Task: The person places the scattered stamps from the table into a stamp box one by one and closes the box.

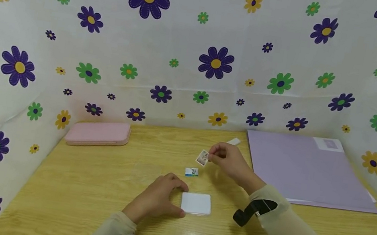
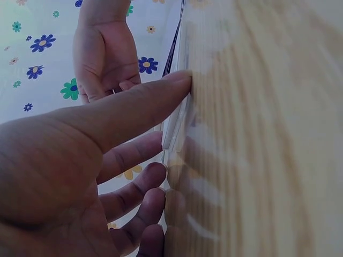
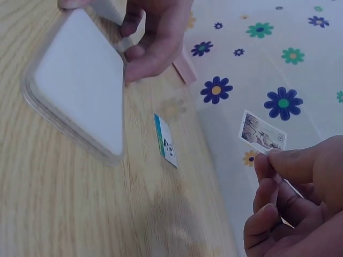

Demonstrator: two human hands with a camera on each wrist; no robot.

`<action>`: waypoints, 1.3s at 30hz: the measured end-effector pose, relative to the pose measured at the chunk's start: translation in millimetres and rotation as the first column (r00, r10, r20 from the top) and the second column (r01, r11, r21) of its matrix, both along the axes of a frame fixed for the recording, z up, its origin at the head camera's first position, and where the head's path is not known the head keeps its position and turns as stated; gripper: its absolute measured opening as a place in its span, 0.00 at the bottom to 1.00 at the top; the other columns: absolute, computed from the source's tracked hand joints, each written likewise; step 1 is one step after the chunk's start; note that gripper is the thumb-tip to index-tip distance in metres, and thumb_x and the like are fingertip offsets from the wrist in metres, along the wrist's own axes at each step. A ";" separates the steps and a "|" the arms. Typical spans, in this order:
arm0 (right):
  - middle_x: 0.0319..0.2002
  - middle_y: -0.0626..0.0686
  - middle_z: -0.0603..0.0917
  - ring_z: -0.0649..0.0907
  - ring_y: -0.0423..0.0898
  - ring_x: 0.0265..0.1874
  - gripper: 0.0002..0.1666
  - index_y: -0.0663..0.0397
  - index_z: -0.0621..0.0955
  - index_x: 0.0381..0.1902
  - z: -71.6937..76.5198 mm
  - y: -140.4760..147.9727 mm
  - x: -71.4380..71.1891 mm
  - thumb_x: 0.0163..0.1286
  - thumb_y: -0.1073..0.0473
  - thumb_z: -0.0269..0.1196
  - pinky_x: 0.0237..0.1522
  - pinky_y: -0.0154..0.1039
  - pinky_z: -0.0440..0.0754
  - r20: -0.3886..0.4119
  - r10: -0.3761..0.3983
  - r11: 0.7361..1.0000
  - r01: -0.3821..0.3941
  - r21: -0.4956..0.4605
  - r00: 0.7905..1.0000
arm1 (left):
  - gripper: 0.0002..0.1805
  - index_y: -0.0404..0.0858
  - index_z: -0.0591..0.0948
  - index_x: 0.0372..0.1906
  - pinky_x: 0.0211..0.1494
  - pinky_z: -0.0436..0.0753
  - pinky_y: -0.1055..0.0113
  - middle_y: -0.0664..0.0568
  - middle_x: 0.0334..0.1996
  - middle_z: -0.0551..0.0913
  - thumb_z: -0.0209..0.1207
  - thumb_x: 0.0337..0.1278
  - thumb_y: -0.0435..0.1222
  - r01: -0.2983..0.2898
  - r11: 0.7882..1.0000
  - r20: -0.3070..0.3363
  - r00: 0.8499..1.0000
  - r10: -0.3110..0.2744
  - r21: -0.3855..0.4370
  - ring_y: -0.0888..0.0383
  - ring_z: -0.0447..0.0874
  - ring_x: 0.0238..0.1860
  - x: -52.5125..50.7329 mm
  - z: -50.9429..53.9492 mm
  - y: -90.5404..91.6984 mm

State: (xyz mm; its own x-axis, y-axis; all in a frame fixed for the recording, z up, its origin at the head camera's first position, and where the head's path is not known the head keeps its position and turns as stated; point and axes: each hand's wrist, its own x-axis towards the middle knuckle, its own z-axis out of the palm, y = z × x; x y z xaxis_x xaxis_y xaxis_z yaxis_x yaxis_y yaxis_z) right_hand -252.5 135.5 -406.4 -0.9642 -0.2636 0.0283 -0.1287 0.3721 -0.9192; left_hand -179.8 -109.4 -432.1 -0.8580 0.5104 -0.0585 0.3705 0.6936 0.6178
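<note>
My right hand (image 1: 231,162) pinches a small stamp (image 1: 202,158) by its edge, between thumb and index finger, above the table. In the right wrist view the stamp (image 3: 261,133) shows a brownish printed picture with a white border. My left hand (image 1: 161,194) grips the left end of a flat white case with clear sides (image 1: 196,203), thumb at the near corner and index finger at the far one. The case lies on the table. Just beyond it lies another small stamp-like piece (image 1: 191,172), white with a blue-green band and a black-and-white figure.
A clear, barely visible sheet (image 1: 145,172) lies left of the small piece. At the back left is a pink case (image 1: 98,133); a purple folder (image 1: 306,169) covers the right side. Behind my right hand is a small white block (image 1: 234,141). Flowered cloth (image 1: 185,44) hangs behind.
</note>
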 end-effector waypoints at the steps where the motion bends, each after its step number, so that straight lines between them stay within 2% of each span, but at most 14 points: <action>1: 0.36 0.56 0.81 0.80 0.58 0.40 0.04 0.61 0.79 0.41 0.7 1.0 1.8 0.71 0.65 0.62 0.45 0.49 0.78 -0.007 0.002 1.000 -0.002 0.001 1.000 | 0.30 0.47 0.83 0.51 0.59 0.71 0.50 0.51 0.53 0.76 0.79 0.37 0.48 0.005 1.000 -0.002 1.000 -0.005 0.002 0.48 0.72 0.55 -0.6 -0.7 1.0; 8: 0.37 0.55 0.82 0.81 0.50 0.38 0.08 0.60 0.81 0.45 3.2 0.4 10.9 0.70 0.64 0.64 0.45 0.45 0.79 -0.010 0.064 0.998 -0.064 -0.009 0.998 | 0.30 0.48 0.83 0.50 0.59 0.71 0.48 0.51 0.54 0.75 0.79 0.37 0.48 -0.009 1.000 0.009 1.000 0.009 -0.005 0.47 0.71 0.56 -0.6 -0.5 1.8; 17: 0.34 0.53 0.83 0.80 0.47 0.34 0.02 0.57 0.84 0.39 0.5 -2.6 19.0 0.69 0.64 0.65 0.40 0.39 0.79 0.025 0.114 0.993 -0.115 0.014 0.993 | 0.30 0.47 0.82 0.51 0.58 0.71 0.49 0.52 0.53 0.75 0.79 0.38 0.47 0.009 1.000 0.006 1.000 -0.009 0.020 0.48 0.71 0.55 -0.5 0.0 0.5; 25: 0.32 0.52 0.84 0.81 0.49 0.33 0.03 0.58 0.84 0.37 -1.3 -8.6 27.2 0.67 0.63 0.67 0.35 0.40 0.78 0.045 0.231 0.973 -0.231 0.007 0.972 | 0.31 0.47 0.82 0.51 0.59 0.71 0.50 0.52 0.54 0.75 0.79 0.37 0.48 0.006 1.000 -0.011 1.000 -0.006 0.011 0.48 0.71 0.55 -0.4 -1.8 -1.7; 31: 0.30 0.52 0.85 0.81 0.47 0.30 0.03 0.61 0.84 0.36 -4.9 -13.4 33.6 0.66 0.65 0.67 0.33 0.38 0.77 0.071 0.273 0.961 -0.275 0.017 0.959 | 0.34 0.45 0.81 0.53 0.58 0.72 0.52 0.53 0.53 0.76 0.79 0.36 0.50 0.003 1.000 -0.005 1.000 -0.003 0.002 0.50 0.72 0.55 -2.5 -4.3 -3.0; 39: 0.29 0.52 0.85 0.80 0.44 0.28 0.02 0.60 0.84 0.35 -14.1 -20.0 37.2 0.66 0.65 0.67 0.31 0.36 0.77 0.070 0.343 0.938 -0.345 0.030 0.937 | 0.36 0.43 0.81 0.54 0.59 0.72 0.52 0.54 0.53 0.76 0.79 0.36 0.51 0.005 1.000 -0.009 1.000 -0.005 0.000 0.50 0.72 0.55 -2.7 -3.7 -2.4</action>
State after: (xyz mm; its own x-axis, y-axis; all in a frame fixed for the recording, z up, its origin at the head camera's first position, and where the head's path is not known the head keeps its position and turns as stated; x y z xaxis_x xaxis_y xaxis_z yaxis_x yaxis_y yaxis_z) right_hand -215.3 115.5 -420.5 -0.8138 -0.5792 -0.0470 -0.1982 0.3527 -0.9145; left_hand -182.5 -111.8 -435.8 -0.8561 0.5143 -0.0507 0.3794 0.6920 0.6142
